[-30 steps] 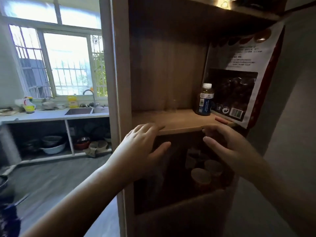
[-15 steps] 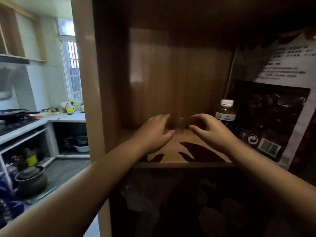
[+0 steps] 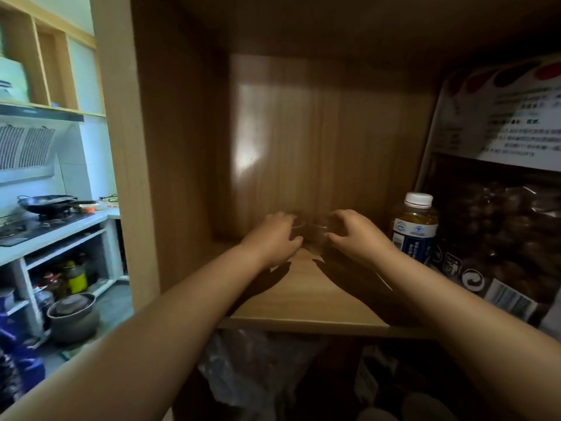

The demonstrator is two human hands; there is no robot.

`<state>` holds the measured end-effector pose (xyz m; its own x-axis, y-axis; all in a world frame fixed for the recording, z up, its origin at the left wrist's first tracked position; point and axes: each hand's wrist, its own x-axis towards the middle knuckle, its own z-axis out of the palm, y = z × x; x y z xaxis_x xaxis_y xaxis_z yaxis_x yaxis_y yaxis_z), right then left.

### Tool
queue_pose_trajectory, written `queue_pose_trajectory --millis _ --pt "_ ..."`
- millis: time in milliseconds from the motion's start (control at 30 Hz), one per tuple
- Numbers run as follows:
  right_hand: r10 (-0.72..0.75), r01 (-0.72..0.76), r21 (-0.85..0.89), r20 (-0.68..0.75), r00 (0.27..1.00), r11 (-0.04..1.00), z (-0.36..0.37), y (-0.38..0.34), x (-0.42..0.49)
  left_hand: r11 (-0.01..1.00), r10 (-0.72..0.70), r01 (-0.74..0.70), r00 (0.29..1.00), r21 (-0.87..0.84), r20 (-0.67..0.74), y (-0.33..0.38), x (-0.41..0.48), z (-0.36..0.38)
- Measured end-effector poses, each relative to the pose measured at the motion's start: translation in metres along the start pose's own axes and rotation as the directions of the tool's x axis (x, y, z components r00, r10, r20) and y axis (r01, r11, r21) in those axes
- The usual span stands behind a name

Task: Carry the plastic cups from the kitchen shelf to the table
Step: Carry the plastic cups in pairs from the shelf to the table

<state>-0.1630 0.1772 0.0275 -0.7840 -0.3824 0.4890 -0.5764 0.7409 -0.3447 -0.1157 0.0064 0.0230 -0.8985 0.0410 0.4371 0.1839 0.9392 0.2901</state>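
Two clear plastic cups stand side by side at the back of the wooden shelf, faint against the dark wood. My left hand curls its fingers and thumb around the left cup. The right cup sits in my right hand, with the thumb low and the fingers over the rim. Both forearms reach deep into the compartment. Most of each cup is hidden by my fingers, and their bases still seem to rest on the board.
A bottle with a white cap stands just right of my right hand, beside a big bag of dark dried food. The cabinet's side panel is on the left. Beyond it are a stove with a wok and a floor pot.
Both hands went from the shelf's front edge to its back and closed around the two cups. The camera came nearer the compartment.
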Motion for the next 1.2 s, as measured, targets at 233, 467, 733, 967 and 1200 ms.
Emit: queue_pose_trajectory --millis 233,467,733,967,1200 --pt "-0.063 0.063 -0.031 -0.006 0.998 0.998 0.0 0.009 0.001 0.999 0.025 -0.026 1.0 -0.036 -0.018 0.002 0.003 0.007" --pt "-0.078 0.078 -0.034 0.012 0.997 0.996 0.003 0.012 0.007 0.999 0.043 -0.043 0.999 -0.023 -0.023 0.002 0.003 0.012" --pt "-0.112 0.112 -0.003 0.008 0.994 0.994 0.001 0.016 0.001 0.995 0.075 -0.079 0.995 -0.058 -0.065 -0.002 0.004 0.013" --pt "-0.144 0.144 0.055 -0.008 0.99 0.988 -0.01 0.008 -0.022 0.982 0.188 -0.188 0.976 0.014 -0.107 0.005 -0.015 -0.005" --pt "-0.201 0.206 0.11 -0.051 0.978 0.972 -0.036 -0.018 -0.067 0.958 0.285 -0.284 0.951 0.029 -0.116 0.008 -0.062 -0.035"
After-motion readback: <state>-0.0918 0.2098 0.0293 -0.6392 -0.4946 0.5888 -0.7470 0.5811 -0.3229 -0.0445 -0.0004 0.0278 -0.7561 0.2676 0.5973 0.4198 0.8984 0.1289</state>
